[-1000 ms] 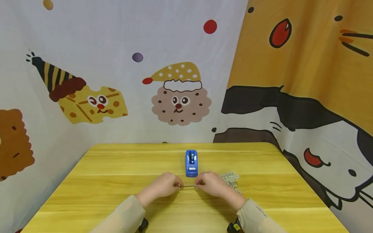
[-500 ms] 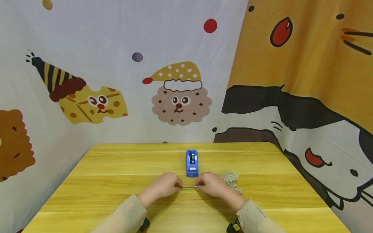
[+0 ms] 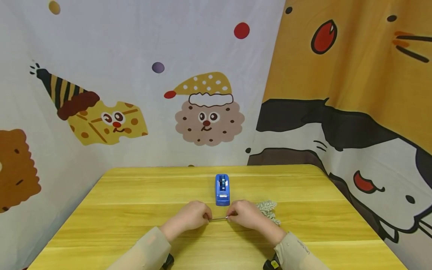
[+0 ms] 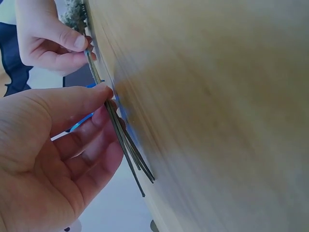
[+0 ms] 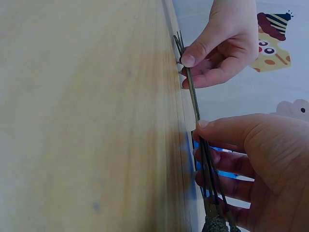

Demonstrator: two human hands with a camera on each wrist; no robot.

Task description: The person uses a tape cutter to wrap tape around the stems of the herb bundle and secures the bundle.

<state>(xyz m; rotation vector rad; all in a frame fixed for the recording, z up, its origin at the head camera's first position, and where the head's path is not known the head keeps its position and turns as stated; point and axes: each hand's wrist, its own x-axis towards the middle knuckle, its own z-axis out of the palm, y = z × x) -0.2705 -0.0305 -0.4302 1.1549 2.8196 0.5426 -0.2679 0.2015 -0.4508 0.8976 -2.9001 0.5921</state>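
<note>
A thin bunch of dried flower stems [image 3: 218, 218] stretches between both hands just above the table. My left hand [image 4: 63, 140] pinches it between thumb and fingertips near the cut ends, which fan apart below the grip. Nearer the flower heads, my right hand [image 5: 270, 159] pinches the same stems. Grey-green, knobbly heads [image 3: 267, 210] stick out past the right hand in the head view. A small pale spot shows on the stems at the right fingertips; I cannot tell what it is. Just beyond the hands stands a blue tape dispenser [image 3: 222, 190].
The wooden table [image 3: 141, 191] has light yellow grain and rounded far corners. Behind it hangs a cloth [image 3: 135, 45] printed with cartoon food and animals. Dark wrist devices [image 3: 271, 263] sit under both sleeves.
Both hands and the stems have shifted very slightly toward me. The grips look the same, and the tape dispenser stays in place.
</note>
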